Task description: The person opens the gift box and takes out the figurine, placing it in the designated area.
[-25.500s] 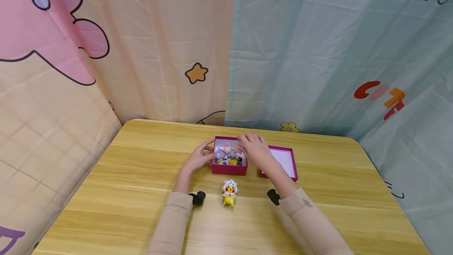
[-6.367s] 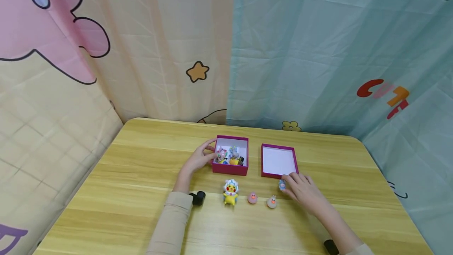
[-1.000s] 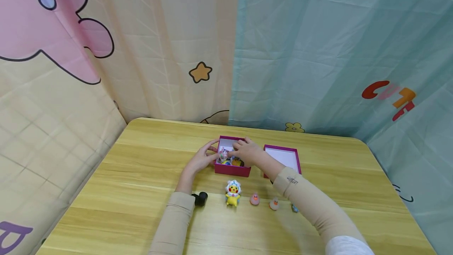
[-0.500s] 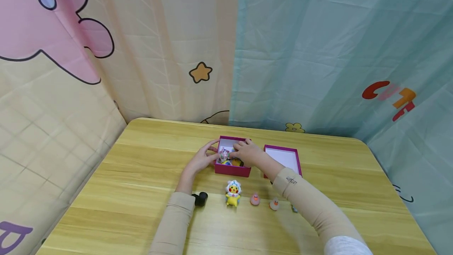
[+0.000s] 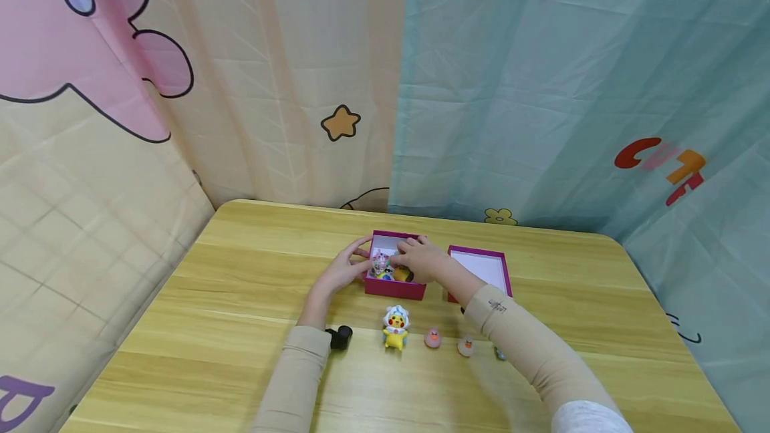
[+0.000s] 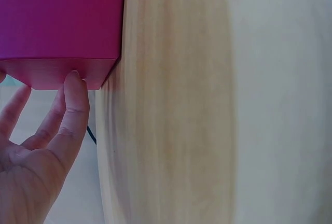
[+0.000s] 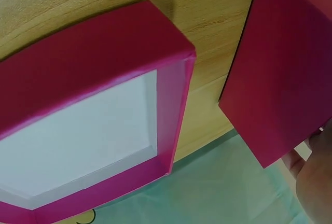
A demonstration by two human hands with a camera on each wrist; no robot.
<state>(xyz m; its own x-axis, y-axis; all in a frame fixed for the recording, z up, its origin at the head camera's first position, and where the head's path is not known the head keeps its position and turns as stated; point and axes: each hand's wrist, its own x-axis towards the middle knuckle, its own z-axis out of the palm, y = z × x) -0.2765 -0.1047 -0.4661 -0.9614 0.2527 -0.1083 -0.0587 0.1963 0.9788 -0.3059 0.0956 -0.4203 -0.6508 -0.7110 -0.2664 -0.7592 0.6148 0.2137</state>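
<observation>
A magenta box (image 5: 394, 291) holding small toy figures stands at the table's middle. My left hand (image 5: 341, 271) rests at its left side; in the left wrist view its nearly straight fingers (image 6: 75, 97) touch the wall. My right hand (image 5: 421, 259) reaches over the right rim, with fingertips among the toys and partly hidden. Whether it grips one I cannot tell. Visible inside are a pink-and-white figure (image 5: 381, 262) and a yellow-brown toy (image 5: 402, 274). In front stand a Pikachu figure (image 5: 396, 330), a pink duck (image 5: 432, 338), a greyish duck (image 5: 466, 347) and a mostly hidden blue figure (image 5: 500, 354).
The shallow magenta lid (image 5: 484, 264), white inside, lies open side up right of the box, partly under my right forearm. Printed curtains hang behind the wooden table (image 5: 210, 353). A black wrist camera (image 5: 341, 337) juts from my left wrist.
Since the oldest frame, two ducks and a blue figure have come onto the table. My right hand has gone from the blue figure back into the box; the last second shows only slight finger movement.
</observation>
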